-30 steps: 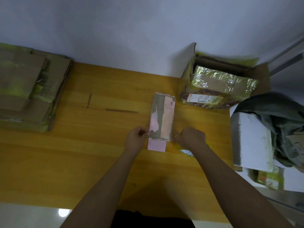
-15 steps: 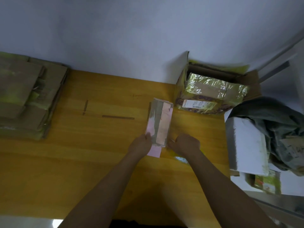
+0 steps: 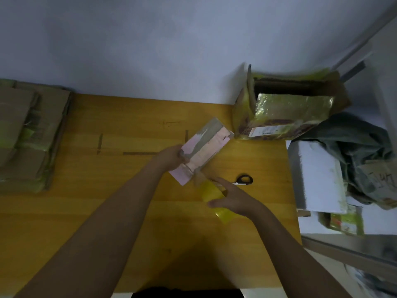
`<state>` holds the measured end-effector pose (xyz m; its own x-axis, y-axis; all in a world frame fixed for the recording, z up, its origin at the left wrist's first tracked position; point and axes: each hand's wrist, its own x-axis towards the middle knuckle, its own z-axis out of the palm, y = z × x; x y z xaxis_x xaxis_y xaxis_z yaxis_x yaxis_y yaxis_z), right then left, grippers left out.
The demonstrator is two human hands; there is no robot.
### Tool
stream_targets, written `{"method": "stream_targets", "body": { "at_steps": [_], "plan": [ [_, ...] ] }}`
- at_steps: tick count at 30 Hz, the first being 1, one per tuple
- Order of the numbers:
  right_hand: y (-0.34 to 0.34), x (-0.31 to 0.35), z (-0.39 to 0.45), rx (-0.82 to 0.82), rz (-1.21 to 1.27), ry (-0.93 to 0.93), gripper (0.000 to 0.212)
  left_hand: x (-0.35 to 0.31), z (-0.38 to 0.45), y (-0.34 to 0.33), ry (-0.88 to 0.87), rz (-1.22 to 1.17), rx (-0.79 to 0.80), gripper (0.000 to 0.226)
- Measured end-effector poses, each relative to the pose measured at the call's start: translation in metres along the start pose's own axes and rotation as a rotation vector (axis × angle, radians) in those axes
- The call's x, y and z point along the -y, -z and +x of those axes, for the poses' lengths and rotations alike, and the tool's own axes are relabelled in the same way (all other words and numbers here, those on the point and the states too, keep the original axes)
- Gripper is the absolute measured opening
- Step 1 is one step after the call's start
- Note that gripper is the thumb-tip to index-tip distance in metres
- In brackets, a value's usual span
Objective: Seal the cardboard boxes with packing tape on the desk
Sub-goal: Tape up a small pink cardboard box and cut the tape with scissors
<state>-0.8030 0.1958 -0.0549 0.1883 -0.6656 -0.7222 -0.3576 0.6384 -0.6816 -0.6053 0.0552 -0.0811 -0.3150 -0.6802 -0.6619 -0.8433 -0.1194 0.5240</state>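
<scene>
Head view of a wooden desk (image 3: 86, 211) with both bare forearms reaching in from the near edge. The left hand (image 3: 170, 157) grips the near-left end of a small pink cardboard box (image 3: 204, 150), fingers closed around its edge; the box sits tilted, its long axis running from near-left to far-right, near the middle of the desk. The right hand (image 3: 233, 197) holds a roll of yellow packing tape (image 3: 211, 191) just near and right of the box, fingers curled about the roll (blur hides whether a strip joins tape to box). Black-handled scissors (image 3: 243, 180) lie on the desk just right of the right hand. A stack of flattened cartons (image 3: 30, 134) occupies the far-left corner. An open carton wrapped in yellowish tape (image 3: 287, 112) stands at the far right, beside a white box (image 3: 320, 179) and dark cloth (image 3: 352, 143).
</scene>
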Motion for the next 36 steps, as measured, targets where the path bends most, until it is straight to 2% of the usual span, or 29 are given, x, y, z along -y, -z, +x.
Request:
{"method": "stream_targets", "body": {
  "at_steps": [5,7,12,15,19,22,24,26,28,30,31,33,34,36],
  "plan": [
    [-0.01,-0.011,-0.018,-0.124,0.15,-0.017,0.059,-0.003,0.015,0.017,-0.015,0.136,0.088,0.067],
    [-0.014,-0.009,-0.022,-0.124,0.168,-0.056,0.055,-0.003,0.016,0.017,-0.018,0.159,0.103,0.069],
    [-0.032,-0.016,-0.012,-0.192,0.068,-0.108,0.067,0.001,0.015,0.017,-0.024,0.186,0.077,0.068],
    [-0.039,-0.021,-0.013,-0.224,0.074,-0.083,0.062,0.002,0.006,0.011,-0.023,0.187,-0.088,0.064],
    [-0.043,-0.023,-0.02,-0.196,0.114,-0.064,0.054,-0.001,-0.022,-0.007,-0.038,0.175,-0.414,0.077],
    [-0.049,-0.023,-0.019,-0.217,0.12,-0.081,0.052,0.004,-0.053,-0.027,-0.079,-0.035,-0.667,0.071],
    [-0.051,-0.025,-0.018,-0.231,0.099,-0.069,0.052,0.008,-0.075,-0.049,-0.01,-0.211,-0.748,0.066],
    [-0.05,-0.026,-0.017,-0.236,0.106,-0.074,0.053,0.012,-0.091,-0.076,0.113,-0.417,-0.63,0.066],
    [-0.048,-0.027,-0.016,-0.233,0.11,-0.092,0.053,0.012,-0.098,-0.099,0.19,-0.671,-0.353,0.068],
    [-0.044,-0.027,-0.016,-0.204,0.132,-0.115,0.05,0.003,-0.105,-0.114,0.205,-0.797,-0.066,0.069],
    [-0.042,-0.027,-0.016,-0.171,0.154,-0.12,0.046,-0.001,-0.106,-0.119,0.189,-0.824,-0.002,0.064],
    [-0.034,-0.027,-0.013,-0.138,0.182,-0.1,0.036,-0.008,-0.104,-0.122,0.147,-0.89,0.022,0.034],
    [-0.03,-0.027,-0.012,-0.175,0.183,-0.082,0.031,-0.011,-0.105,-0.121,0.127,-0.92,0.022,0.023],
    [-0.016,-0.033,-0.007,-0.424,0.031,0.006,0.025,-0.011,-0.103,-0.119,0.12,-0.931,0.031,0.023]
  ]
}}
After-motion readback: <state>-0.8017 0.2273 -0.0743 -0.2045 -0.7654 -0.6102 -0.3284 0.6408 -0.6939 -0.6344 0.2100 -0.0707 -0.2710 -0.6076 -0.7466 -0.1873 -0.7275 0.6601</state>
